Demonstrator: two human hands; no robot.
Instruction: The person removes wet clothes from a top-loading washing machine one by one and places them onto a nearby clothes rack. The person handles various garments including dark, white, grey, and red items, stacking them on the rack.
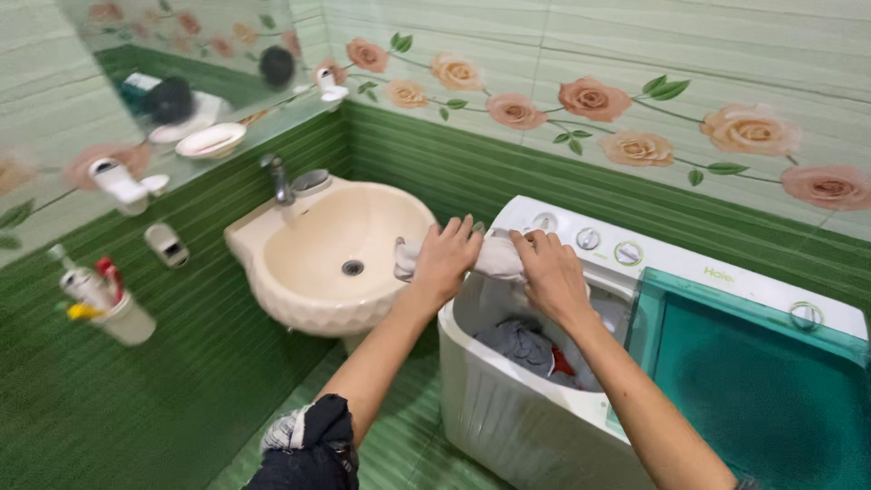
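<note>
Above the washer tub (508, 399), both hands (445, 259) (552, 272), grip clamped on limp pale cloth (497, 259).

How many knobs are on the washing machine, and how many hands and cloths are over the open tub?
Control knobs: 4
Hands, left hand and right hand: 2
Pale cloth held by both hands: 1
Total: 7

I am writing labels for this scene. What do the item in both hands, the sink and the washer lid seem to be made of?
Pale cloth: soft woven fabric, probably; it bunches in both grips.
Sink: likely glazed ceramic, cream and glossy.
Washer lid: likely tinted clear plastic, teal and see-through.
</note>
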